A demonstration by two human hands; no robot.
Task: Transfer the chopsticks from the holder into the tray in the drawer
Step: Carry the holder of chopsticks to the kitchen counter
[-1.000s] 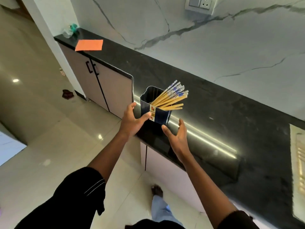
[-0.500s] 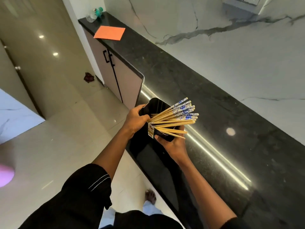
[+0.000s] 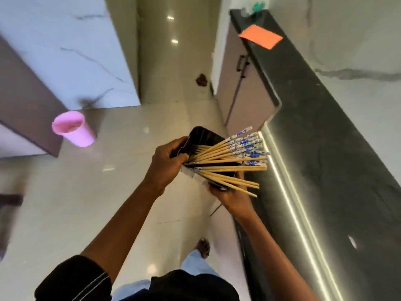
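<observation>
A black glossy holder (image 3: 205,139) is held in the air over the floor, just left of the counter edge. Several wooden chopsticks (image 3: 230,158) with blue-and-white ends stick out of it and fan to the right. My left hand (image 3: 167,168) grips the holder's left rim and side. My right hand (image 3: 233,195) cups it from below, with the lowest chopsticks crossing above the fingers. No drawer or tray is in view.
A black stone counter (image 3: 329,153) runs along the right under a marble wall, with an orange sheet (image 3: 261,36) at its far end. Cabinet doors (image 3: 243,88) stand below it. A pink cup (image 3: 72,129) sits on a low surface at left. My foot (image 3: 202,246) is on the tiled floor.
Both hands closed on the holder and lifted it off the counter. It now hangs over the floor, and my view has swung left, away from the wall.
</observation>
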